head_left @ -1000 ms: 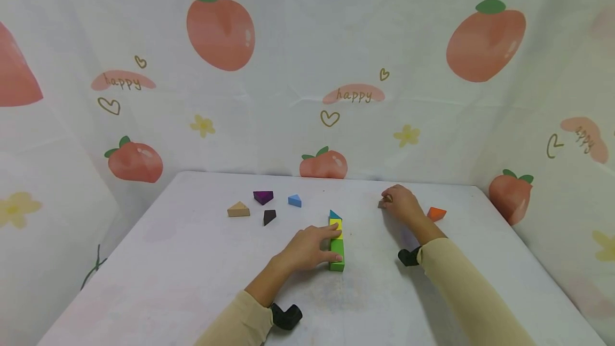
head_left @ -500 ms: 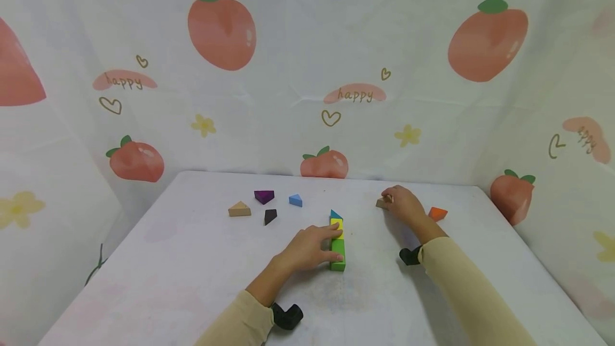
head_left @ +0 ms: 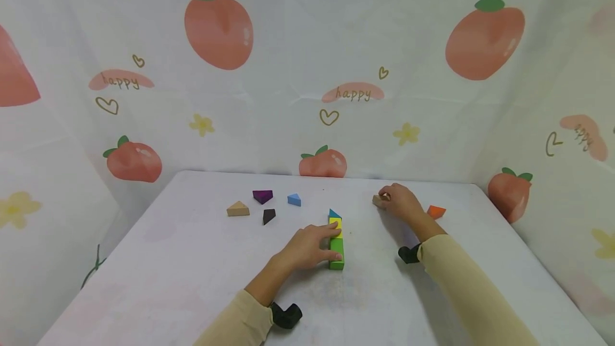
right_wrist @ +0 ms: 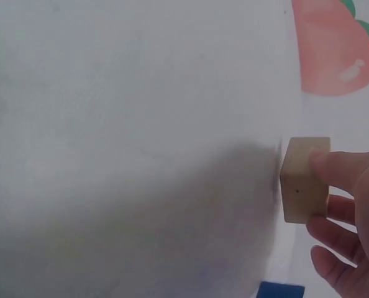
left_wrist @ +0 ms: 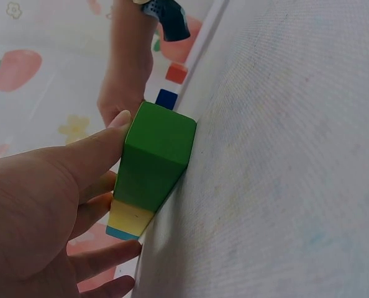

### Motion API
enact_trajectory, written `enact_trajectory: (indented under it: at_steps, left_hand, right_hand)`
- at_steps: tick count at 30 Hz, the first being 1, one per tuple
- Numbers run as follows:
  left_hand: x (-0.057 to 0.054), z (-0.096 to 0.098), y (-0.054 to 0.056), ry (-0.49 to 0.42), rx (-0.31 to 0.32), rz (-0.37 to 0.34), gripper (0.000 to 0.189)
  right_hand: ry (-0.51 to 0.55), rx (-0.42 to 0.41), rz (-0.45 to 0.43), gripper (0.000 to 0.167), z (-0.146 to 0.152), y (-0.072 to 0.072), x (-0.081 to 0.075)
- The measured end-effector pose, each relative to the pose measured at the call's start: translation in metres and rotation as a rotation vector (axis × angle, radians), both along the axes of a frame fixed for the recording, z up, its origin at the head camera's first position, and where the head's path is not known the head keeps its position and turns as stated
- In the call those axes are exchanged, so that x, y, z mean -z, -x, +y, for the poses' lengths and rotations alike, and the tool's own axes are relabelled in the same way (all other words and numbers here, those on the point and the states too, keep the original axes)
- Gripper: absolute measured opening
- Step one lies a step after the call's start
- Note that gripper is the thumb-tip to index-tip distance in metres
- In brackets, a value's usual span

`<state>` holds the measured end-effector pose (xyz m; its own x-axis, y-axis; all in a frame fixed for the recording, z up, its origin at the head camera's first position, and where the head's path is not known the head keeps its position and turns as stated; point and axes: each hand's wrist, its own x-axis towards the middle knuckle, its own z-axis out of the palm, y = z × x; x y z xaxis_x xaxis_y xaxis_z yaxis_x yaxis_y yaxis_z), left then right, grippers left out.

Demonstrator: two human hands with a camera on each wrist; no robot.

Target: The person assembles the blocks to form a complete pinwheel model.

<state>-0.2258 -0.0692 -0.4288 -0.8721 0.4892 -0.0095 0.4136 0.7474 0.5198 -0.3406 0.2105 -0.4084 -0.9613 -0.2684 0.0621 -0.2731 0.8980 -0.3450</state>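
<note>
My left hand (head_left: pixel 309 247) rests at a straight row of blocks, thumb on the green block (head_left: pixel 337 264) and a fingertip on the yellow block (head_left: pixel 333 220). A teal triangular block (head_left: pixel 333 213) lies at the row's far end. In the left wrist view the thumb meets the upper edge of the green block, and the other fingers extend past it. Toward the back right, my right hand (head_left: pixel 401 203) pinches a plain wooden block (right_wrist: pixel 302 186) between thumb and fingers, low at the tabletop. Part of that block is hidden by the fingers in the head view.
Left of the row lie a wooden triangular block (head_left: pixel 238 209), a purple block (head_left: pixel 262 196), a black block (head_left: pixel 269 217) and a light blue block (head_left: pixel 294 200). An orange block (head_left: pixel 436 212) sits right of my right wrist. A dark blue block (left_wrist: pixel 166 99) shows in the left wrist view.
The wooden block in my right hand has turned and shifted slightly left, showing more of its pale face. My left hand and the row have stayed in place.
</note>
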Motion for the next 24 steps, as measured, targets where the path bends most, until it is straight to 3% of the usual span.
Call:
enact_trajectory:
  at_steps: [8, 24]
  left_hand:
    - [0.0, 0.0, 0.0, 0.006, 0.0, -0.005, 0.063]
    - [0.0, 0.0, 0.001, 0.009, 0.004, 0.005, 0.063]
  right_hand:
    - [-0.008, -0.042, 0.059, 0.027, -0.013, -0.003, -0.005]
    - [0.039, -0.092, 0.088, 0.028, -0.049, -0.011, -0.003]
